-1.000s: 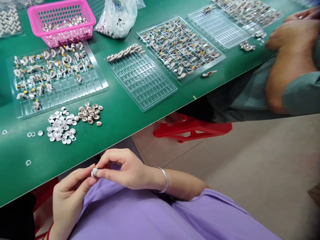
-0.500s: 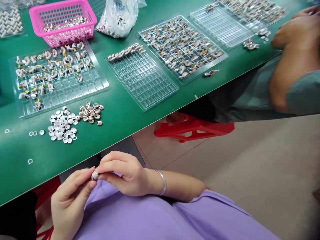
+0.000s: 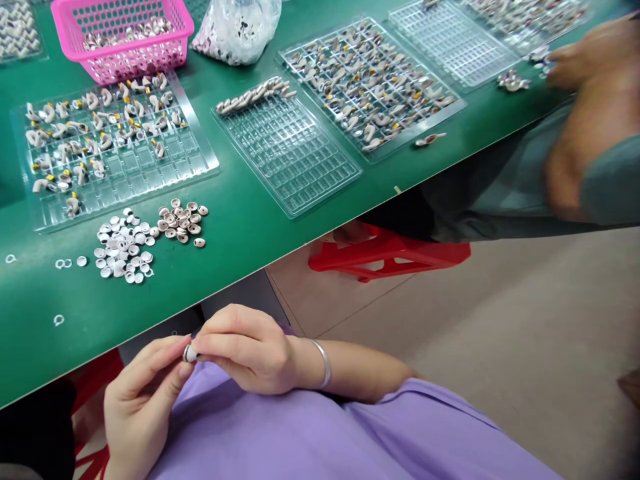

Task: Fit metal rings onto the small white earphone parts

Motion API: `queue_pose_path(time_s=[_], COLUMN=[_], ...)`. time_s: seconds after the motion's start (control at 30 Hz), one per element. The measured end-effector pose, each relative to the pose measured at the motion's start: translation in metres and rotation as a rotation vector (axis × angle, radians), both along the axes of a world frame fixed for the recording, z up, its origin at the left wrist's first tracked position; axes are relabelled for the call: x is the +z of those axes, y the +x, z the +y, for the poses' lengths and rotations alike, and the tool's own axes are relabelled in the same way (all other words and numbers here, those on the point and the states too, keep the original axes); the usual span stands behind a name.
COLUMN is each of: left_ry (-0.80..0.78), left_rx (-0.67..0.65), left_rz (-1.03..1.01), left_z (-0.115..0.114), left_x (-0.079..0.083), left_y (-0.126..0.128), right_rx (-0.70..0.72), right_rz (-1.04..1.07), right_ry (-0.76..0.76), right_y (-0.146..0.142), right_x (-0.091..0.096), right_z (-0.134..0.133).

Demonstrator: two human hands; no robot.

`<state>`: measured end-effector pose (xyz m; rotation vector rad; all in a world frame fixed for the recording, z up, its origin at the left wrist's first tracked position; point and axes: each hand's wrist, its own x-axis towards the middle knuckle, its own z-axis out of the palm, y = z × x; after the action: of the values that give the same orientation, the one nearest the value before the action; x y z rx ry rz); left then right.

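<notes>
Below the table's front edge, over my purple lap, both hands pinch one small round white cap (image 3: 189, 352). My left hand (image 3: 137, 400) grips it from the left with thumb and fingertips. My right hand (image 3: 245, 347), a silver bangle on its wrist, presses on it from the right with fingers closed. On the green table (image 3: 240, 227) above them lie a heap of white discs (image 3: 123, 250) and a smaller heap of brownish caps (image 3: 181, 222).
A clear tray (image 3: 113, 143) partly filled with small parts lies at the left, an empty-celled tray (image 3: 287, 150) in the middle, a full one (image 3: 370, 83) to its right. A pink basket (image 3: 125, 33) and plastic bag (image 3: 235, 30) stand behind. A co-worker's arm (image 3: 590, 127) works at right; red stool (image 3: 387, 253) below.
My hands have stayed on the cap, the right fingers shifting slightly on it. The view tipped a little downward, and the co-worker's hand moved along the table.
</notes>
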<state>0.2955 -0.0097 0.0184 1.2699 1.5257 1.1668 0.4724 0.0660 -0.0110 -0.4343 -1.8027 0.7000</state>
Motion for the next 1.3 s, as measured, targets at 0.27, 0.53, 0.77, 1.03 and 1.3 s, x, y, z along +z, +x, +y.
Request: queue_pose_path(time_s=[0.27,0.53,0.77,1.03,1.3], left_ry=[0.038,0.078,0.053,0.034,0.0], left_rx=[-0.023,-0.028,-0.009,0.014,0.05], left_rz=[-0.01,-0.017,-0.012,-0.084,-0.045], left_z=[-0.002,-0.003,-0.002,-0.004,-0.003], left_x=[-0.003,-0.007,-0.006,-0.011,-0.01], left_y=[0.0,-0.002,-0.002,-0.002,-0.002], right_rx=[-0.002,0.005,-0.015,-0.056,-0.03], right_rz=[0.008,-0.004,0.019,0.006,0.021], right_ry=[0.01,-0.121,-0.039,-0.011,-0.016], right_y=[0.0,0.0,-0.001,-0.001,-0.001], right_x=[-0.001,0.0,-0.003,-0.001,-0.003], right_z=[0.0,-0.004,-0.003,-0.002,-0.002])
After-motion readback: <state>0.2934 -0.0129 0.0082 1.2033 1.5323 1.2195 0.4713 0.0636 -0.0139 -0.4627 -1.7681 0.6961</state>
